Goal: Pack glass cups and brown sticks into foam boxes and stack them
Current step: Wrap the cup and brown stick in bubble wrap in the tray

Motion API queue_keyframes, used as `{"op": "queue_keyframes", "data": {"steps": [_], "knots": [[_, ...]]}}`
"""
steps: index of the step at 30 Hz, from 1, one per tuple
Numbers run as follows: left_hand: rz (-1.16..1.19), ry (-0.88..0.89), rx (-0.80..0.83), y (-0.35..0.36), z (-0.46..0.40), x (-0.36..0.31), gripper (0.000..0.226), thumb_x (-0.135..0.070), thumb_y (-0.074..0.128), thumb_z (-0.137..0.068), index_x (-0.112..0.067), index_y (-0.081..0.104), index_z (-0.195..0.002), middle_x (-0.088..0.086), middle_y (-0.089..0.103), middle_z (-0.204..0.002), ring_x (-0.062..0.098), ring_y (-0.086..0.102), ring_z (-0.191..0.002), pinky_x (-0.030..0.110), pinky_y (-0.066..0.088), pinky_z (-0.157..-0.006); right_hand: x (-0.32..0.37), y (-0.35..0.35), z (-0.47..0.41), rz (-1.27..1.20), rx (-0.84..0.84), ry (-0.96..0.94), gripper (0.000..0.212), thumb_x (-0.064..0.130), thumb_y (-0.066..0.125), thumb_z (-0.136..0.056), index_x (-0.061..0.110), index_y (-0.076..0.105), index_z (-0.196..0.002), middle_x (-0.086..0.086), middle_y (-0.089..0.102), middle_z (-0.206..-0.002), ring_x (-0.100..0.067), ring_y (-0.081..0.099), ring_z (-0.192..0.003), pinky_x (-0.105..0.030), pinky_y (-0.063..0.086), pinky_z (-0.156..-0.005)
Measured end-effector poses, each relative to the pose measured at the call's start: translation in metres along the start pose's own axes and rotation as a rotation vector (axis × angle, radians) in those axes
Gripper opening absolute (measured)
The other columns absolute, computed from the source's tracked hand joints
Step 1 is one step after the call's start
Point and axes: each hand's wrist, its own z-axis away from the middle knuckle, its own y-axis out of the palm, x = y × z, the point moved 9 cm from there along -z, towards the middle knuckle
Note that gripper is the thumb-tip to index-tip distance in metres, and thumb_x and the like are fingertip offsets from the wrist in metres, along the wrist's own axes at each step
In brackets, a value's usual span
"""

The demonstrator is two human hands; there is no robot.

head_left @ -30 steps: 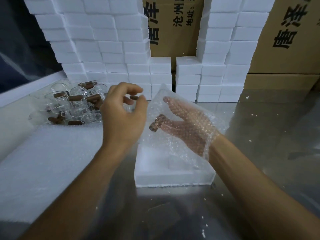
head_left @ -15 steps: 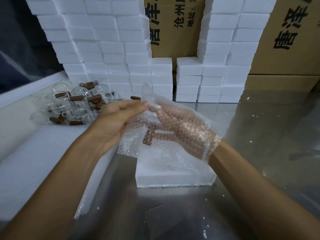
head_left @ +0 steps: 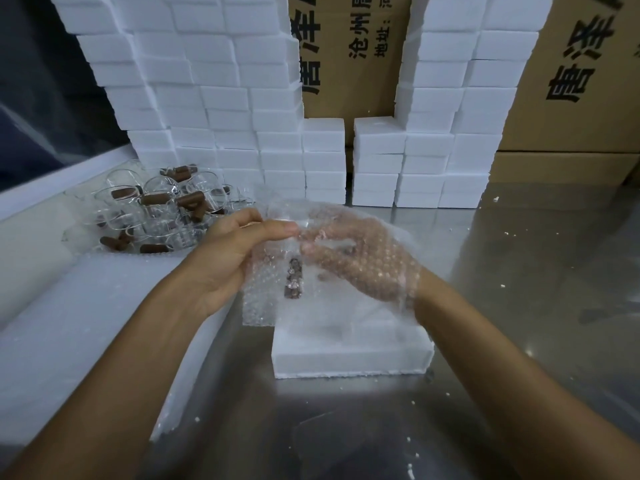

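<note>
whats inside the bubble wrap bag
Inside the bubble wrap bag: the right hand and one brown stick. The bubbles blur the fingers, so its grip and any cup stay unclear.

White foam boxes [head_left: 322,157] upper centre; brown sticks [head_left: 189,199], clear glass cups [head_left: 156,209] left; tan cartons [head_left: 585,74], black print; grey reflective tabletop [head_left: 519,271]; clear dotted bubble wrap [head_left: 277,289].

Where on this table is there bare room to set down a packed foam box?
Bare steel right of the open foam box, toward the cardboard cartons, and in front of it. Crowded: the glass cups back left, white foam sheet beside them.
</note>
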Motion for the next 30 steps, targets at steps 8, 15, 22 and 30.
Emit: {"op": "queue_keyframes", "data": {"steps": [8, 15, 22, 30], "knots": [[0.337, 0.003, -0.272, -0.028, -0.003, -0.002, 0.080, -0.014, 0.082, -0.068, -0.004, 0.047, -0.139, 0.011, 0.061, -0.119, 0.022, 0.064, -0.094, 0.040, 0.054, -0.090, -0.028, -0.070, -0.004, -0.126, -0.489, 0.096, 0.047, 0.046, 0.070, -0.089, 0.030, 0.054, -0.131, 0.007, 0.055, -0.128, -0.008, 0.057, -0.112, -0.022, 0.047, -0.086], [0.554, -0.011, -0.204, -0.012, -0.001, -0.007, 0.036, -0.014, 0.079, -0.061, -0.012, 0.070, -0.095, 0.008, 0.070, -0.095, 0.020, 0.069, -0.076, 0.032, 0.056, -0.080, -0.032, -0.014, -0.008, -0.801, 0.011, 0.280, 0.068, 0.077, 0.072, -0.062, 0.038, 0.054, -0.115, -0.003, 0.075, -0.113, -0.023, 0.071, -0.108, -0.044, 0.051, -0.101], [0.388, 0.002, -0.067, 0.020, 0.004, -0.003, 0.059, -0.016, 0.080, -0.061, -0.007, 0.066, -0.118, 0.009, 0.073, -0.113, 0.023, 0.070, -0.100, 0.037, 0.056, -0.093, -0.037, 0.011, -0.005, -0.759, -0.066, 0.318, 0.035, 0.026, 0.071, -0.091, 0.013, 0.068, -0.123, -0.009, 0.072, -0.118, -0.018, 0.069, -0.097, -0.028, 0.056, -0.074], [0.221, -0.065, 0.012, 0.020, 0.000, 0.012, 0.078, -0.017, 0.092, -0.056, -0.009, 0.061, -0.128, 0.011, 0.070, -0.121, 0.033, 0.067, -0.109, 0.042, 0.059, -0.085, -0.036, -0.019, -0.006, -0.605, -0.264, 0.211, 0.017, 0.017, 0.071, -0.091, 0.006, 0.073, -0.104, -0.008, 0.078, -0.095, -0.019, 0.074, -0.082, -0.029, 0.060, -0.066]]}}
